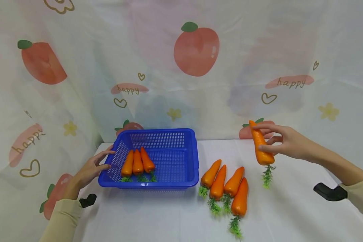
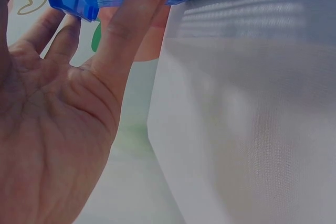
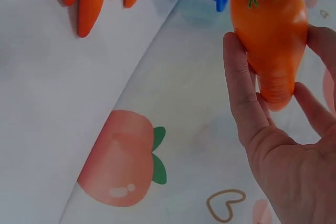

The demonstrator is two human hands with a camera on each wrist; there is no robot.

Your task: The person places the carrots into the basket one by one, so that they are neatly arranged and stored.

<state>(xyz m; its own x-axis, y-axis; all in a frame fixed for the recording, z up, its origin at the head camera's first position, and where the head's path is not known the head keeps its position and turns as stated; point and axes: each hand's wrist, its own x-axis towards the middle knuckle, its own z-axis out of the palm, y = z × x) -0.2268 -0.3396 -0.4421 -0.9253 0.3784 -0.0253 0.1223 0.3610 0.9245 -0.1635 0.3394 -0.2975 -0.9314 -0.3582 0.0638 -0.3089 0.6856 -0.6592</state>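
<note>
In the head view, my right hand [image 1: 285,141] holds a carrot [image 1: 261,148] above the table, thumb on one side and fingers on the other. Its tip points up and its green leafy top hangs down. The right wrist view shows the same carrot [image 3: 270,40] between thumb and fingers. My left hand [image 1: 92,169] grips the left rim of a blue plastic basket [image 1: 172,184], its fingertips over the edge. Three carrots [image 1: 137,163] lie side by side in the left part of the basket, leafy tops toward the front.
Several carrots [image 1: 219,183] lie in a slanted group on the white table [image 1: 157,218], just right of the basket. Behind and to the left hangs a printed cloth [image 1: 157,50] with fruit pictures. A black strap piece [image 1: 329,192] sits at the right wrist.
</note>
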